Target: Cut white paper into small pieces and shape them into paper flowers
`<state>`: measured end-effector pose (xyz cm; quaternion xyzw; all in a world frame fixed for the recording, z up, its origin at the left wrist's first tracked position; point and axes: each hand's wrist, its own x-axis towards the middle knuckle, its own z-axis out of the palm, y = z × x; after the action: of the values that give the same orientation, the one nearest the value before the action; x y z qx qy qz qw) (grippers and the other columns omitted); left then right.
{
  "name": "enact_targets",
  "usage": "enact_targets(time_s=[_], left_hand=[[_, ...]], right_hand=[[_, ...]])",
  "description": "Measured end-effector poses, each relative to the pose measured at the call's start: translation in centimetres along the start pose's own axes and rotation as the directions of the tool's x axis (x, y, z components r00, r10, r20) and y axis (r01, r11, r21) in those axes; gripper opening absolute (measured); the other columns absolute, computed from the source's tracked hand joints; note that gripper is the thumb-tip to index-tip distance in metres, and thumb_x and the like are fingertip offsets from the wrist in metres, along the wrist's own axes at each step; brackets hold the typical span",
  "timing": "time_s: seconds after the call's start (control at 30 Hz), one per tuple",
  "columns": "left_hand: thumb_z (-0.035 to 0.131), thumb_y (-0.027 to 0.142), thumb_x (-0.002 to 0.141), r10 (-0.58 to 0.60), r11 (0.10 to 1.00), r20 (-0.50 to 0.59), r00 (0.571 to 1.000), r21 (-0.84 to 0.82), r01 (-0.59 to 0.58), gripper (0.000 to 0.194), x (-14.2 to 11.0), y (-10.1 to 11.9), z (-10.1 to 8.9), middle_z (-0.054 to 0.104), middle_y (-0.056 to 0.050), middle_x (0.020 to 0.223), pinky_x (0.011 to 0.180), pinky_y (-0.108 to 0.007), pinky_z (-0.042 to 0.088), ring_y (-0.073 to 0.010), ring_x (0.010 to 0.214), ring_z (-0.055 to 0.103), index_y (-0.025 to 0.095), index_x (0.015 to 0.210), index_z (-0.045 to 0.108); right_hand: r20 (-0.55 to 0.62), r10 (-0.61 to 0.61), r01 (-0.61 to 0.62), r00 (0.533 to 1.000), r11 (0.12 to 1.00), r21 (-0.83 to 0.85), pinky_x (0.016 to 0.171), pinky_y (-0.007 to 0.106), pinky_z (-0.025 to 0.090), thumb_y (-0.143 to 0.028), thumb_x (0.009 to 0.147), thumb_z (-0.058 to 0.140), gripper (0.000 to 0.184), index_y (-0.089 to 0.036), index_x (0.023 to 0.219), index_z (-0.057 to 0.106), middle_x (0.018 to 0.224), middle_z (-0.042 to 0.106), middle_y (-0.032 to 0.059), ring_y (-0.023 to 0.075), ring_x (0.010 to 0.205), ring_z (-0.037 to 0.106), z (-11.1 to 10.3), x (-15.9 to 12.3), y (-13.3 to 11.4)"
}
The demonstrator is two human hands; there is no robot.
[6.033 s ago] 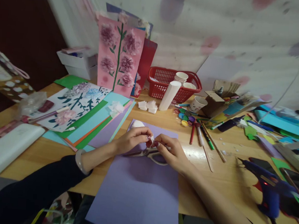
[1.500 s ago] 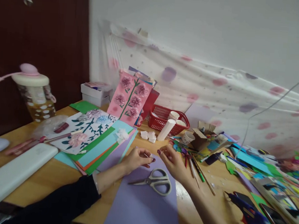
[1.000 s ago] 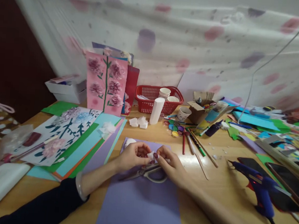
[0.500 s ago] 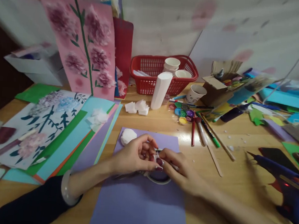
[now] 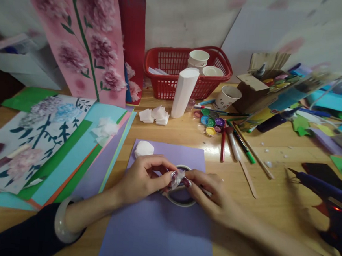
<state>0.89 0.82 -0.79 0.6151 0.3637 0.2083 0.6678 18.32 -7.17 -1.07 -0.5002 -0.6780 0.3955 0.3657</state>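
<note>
Between my fingertips is a small crumpled piece of white tissue paper (image 5: 178, 179). My left hand (image 5: 149, 173) pinches it from the left with thumb and forefinger. From the other side my right hand (image 5: 212, 190) closes its thumb and finger on the same piece. Beneath both hands, scissors (image 5: 183, 203) with grey-rimmed handle loops lie on a purple sheet (image 5: 156, 237); their blades are hidden. A round stack of white paper (image 5: 144, 149) rests on the sheet's upper left corner.
Folded white tissue pieces (image 5: 154, 115) and an upright white roll (image 5: 184, 93) stand before a red basket (image 5: 165, 80). Paint pots (image 5: 210, 132), brushes and pens lie right of centre. A glue gun (image 5: 320, 191) with a lit red light is far right; coloured papers (image 5: 76, 156) spread left.
The tissue piece now shows more plainly between my fingertips, and my left fingers have closed in on it. The whole view has shifted slightly.
</note>
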Motion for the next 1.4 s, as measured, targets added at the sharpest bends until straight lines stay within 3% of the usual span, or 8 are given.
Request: enact_targets(time_s=[0.3,0.43,0.57,0.67,0.77,0.9,1.0,1.4], left_hand=[[0.062,0.026,0.068,0.017,0.996,-0.074,0.997,-0.083,-0.023,0.01,0.1,0.1,-0.2,0.063,0.0,0.066,0.055,-0.023,0.052,-0.012,0.058,0.061,0.016,0.071,0.062],[0.059,0.026,0.072,0.108,0.984,-0.183,0.977,-0.123,-0.132,0.01,0.0,0.0,-0.4,0.068,-0.004,0.081,0.056,-0.023,0.054,-0.0138,0.068,0.064,0.016,0.072,0.059],[0.06,0.026,0.074,0.107,0.986,-0.271,0.957,-0.098,-0.138,0.013,0.0,-0.3,-0.5,0.067,-0.001,0.068,0.056,-0.024,0.054,-0.0119,0.057,0.063,0.015,0.073,0.054],[0.062,0.027,0.075,0.104,0.983,-0.376,0.921,-0.101,-0.152,0.016,0.2,-0.7,-0.4,0.068,-0.001,0.07,0.061,-0.028,0.056,-0.0144,0.062,0.066,0.016,0.081,0.051],[0.058,0.022,0.08,0.233,0.966,-0.438,0.868,0.001,-0.259,0.01,0.1,-0.9,-0.4,0.068,-0.001,0.079,0.069,-0.029,0.055,-0.0141,0.072,0.066,0.017,0.087,0.052],[0.05,0.01,0.081,0.441,0.87,-0.197,0.875,0.332,-0.364,0.016,-0.6,-0.6,-0.4,0.068,-0.002,0.083,0.077,-0.025,0.05,-0.0125,0.081,0.064,0.019,0.078,0.063],[0.05,0.007,0.077,0.441,0.819,-0.036,0.897,0.426,-0.385,0.024,-1.1,-0.3,-0.2,0.07,-0.002,0.086,0.081,-0.026,0.049,-0.0144,0.086,0.063,0.02,0.081,0.069],[0.061,0.016,0.074,0.45,0.803,-0.086,0.889,0.474,-0.361,0.016,-0.9,-0.4,0.1,0.073,-0.004,0.086,0.078,-0.028,0.053,-0.016,0.082,0.066,0.021,0.085,0.073]], right_hand=[[-0.057,0.053,-0.05,0.997,0.998,0.043,0.056,0.021,0.043,-0.024,0.091,0.043,0.022,-0.019,0.097,0.064,0.072,0.063,0.001,0.0105,0.062,0.054,-0.2,0.1,0.4],[-0.085,0.093,-0.084,0.992,0.991,0.101,0.053,0.021,0.041,-0.027,0.091,0.043,0.023,-0.017,0.092,0.064,0.068,0.06,0.0007,0.0102,0.059,0.051,-0.2,0.2,0.5],[-0.089,0.121,-0.109,0.989,0.986,0.123,0.051,0.021,0.038,-0.03,0.09,0.044,0.024,-0.017,0.089,0.064,0.066,0.058,0.0008,0.0105,0.057,0.048,-0.1,0.2,0.5],[-0.097,0.141,-0.127,0.985,0.982,0.143,0.049,0.021,0.036,-0.032,0.09,0.044,0.024,-0.017,0.086,0.063,0.062,0.054,-0.0005,0.0098,0.054,0.044,0.0,0.2,0.5],[-0.111,0.16,-0.141,0.981,0.977,0.163,0.048,0.021,0.035,-0.032,0.09,0.045,0.024,-0.017,0.084,0.063,0.06,0.051,-0.0014,0.0089,0.051,0.041,0.0,0.1,0.5],[-0.103,0.15,-0.131,0.983,0.977,0.167,0.046,0.02,0.034,-0.031,0.09,0.046,0.023,-0.017,0.088,0.064,0.059,0.051,-0.0017,0.0085,0.05,0.042,0.1,0.2,0.5],[-0.102,0.128,-0.113,0.987,0.983,0.145,0.046,0.02,0.035,-0.029,0.09,0.046,0.022,-0.017,0.089,0.065,0.058,0.052,-0.002,0.0084,0.051,0.044,0.2,0.2,0.5],[-0.116,0.088,-0.076,0.989,0.992,0.103,0.045,0.019,0.036,-0.025,0.089,0.048,0.022,-0.016,0.092,0.067,0.06,0.057,-0.0006,0.0083,0.051,0.046,0.3,0.2,0.8]])
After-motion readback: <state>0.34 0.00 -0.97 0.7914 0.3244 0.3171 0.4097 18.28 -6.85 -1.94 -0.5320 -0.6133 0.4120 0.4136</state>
